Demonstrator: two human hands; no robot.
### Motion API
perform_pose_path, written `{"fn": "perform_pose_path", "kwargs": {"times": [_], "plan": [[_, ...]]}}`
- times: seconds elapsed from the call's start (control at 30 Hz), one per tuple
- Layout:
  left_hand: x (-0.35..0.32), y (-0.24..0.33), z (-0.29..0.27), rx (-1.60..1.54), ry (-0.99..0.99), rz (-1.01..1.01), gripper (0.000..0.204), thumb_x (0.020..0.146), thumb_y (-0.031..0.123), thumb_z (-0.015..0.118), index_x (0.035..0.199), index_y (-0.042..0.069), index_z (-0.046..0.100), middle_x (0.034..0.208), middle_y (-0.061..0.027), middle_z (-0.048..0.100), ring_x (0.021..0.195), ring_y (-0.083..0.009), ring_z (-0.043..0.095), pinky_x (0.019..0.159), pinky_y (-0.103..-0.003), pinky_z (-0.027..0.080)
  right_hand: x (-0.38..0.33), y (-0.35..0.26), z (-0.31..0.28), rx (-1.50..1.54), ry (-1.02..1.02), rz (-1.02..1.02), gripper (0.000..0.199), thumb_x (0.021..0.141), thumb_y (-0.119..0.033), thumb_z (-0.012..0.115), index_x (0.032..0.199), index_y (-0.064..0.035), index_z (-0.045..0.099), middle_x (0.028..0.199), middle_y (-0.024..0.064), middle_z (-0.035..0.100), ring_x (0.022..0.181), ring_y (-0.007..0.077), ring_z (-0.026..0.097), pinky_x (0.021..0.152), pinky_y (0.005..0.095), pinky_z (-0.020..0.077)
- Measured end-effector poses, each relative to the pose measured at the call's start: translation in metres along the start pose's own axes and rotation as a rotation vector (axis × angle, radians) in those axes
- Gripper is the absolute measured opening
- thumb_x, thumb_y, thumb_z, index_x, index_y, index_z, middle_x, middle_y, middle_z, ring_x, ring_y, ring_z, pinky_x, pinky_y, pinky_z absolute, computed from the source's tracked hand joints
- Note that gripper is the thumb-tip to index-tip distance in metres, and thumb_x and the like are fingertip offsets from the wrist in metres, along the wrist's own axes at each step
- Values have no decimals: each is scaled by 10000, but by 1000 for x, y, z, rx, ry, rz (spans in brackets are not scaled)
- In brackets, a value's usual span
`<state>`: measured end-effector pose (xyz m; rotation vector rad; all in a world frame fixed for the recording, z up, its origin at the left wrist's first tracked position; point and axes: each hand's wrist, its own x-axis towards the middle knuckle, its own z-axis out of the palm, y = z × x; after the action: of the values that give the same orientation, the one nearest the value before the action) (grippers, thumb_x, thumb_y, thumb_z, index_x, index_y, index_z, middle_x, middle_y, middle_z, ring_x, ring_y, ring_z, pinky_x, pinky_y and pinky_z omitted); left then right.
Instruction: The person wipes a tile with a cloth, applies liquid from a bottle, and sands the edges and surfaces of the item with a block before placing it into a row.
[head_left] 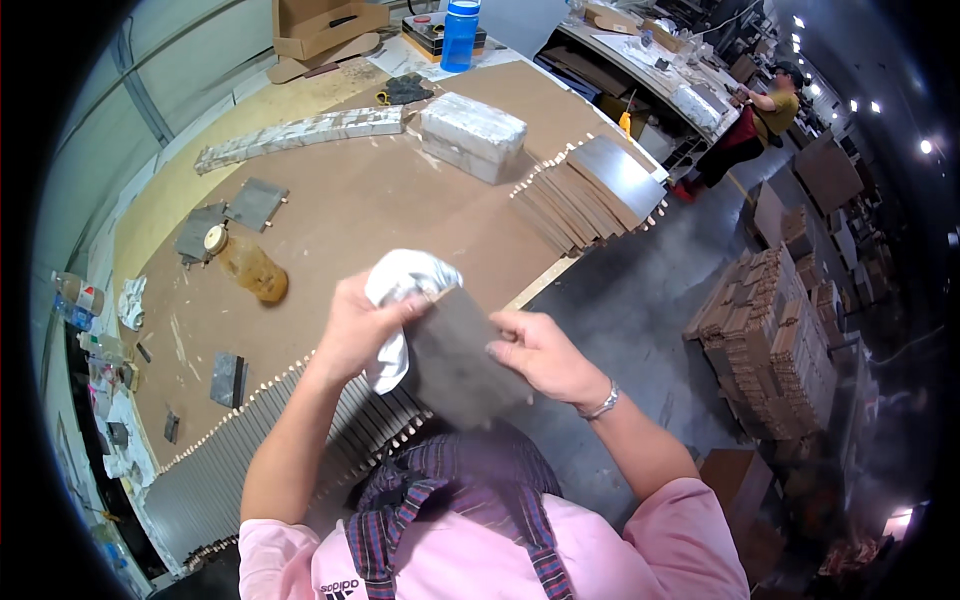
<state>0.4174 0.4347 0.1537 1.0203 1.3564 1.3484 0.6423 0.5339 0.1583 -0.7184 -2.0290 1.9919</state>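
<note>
Cloth (pixel 410 268) partly hides left hand (pixel 361 322); grey panel (pixel 465 360) blurred.

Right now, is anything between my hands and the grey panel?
A white cloth bunched in your left hand lies by the left edge of the grey panel, at least partly between them; direct contact there is unclear. Nothing visible stands between your right hand and the panel.

From far away I see a flat grey board (pixel 465 362), tilted, mid-clock; a crumpled white cloth (pixel 412 272) sits toward its ten o'clock.
</note>
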Motion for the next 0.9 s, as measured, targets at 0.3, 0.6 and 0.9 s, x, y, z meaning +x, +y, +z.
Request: {"fn": "perform_pose_path", "kwargs": {"times": [0.3,0.6,0.9], "plan": [[-70,20,-56,-202,766,251,434,906,255,651,1229,19,483,1104,-93,584,974,-174,601,823,-335,499,94,113,-113,-618,765,116,301,895,-102,575,1172,7,619,1050,233,667,989,314,659,833,365,494],[-155,-14,-50,-220,1014,84,471,894,211,645,1265,7,438,1132,-108,581,1017,-200,598,885,-354,486,166,125,-139,-711,728,39,247,835,-39,511,1036,-19,655,953,290,628,954,450,593,808,510,461],[-174,-26,-42,-163,897,86,445,871,188,687,1231,16,491,1077,-69,598,967,-158,591,850,-311,471,119,130,-43,-137,274,-3,369,852,-215,695,1084,68,644,1049,158,691,923,196,658,803,308,517]]}}
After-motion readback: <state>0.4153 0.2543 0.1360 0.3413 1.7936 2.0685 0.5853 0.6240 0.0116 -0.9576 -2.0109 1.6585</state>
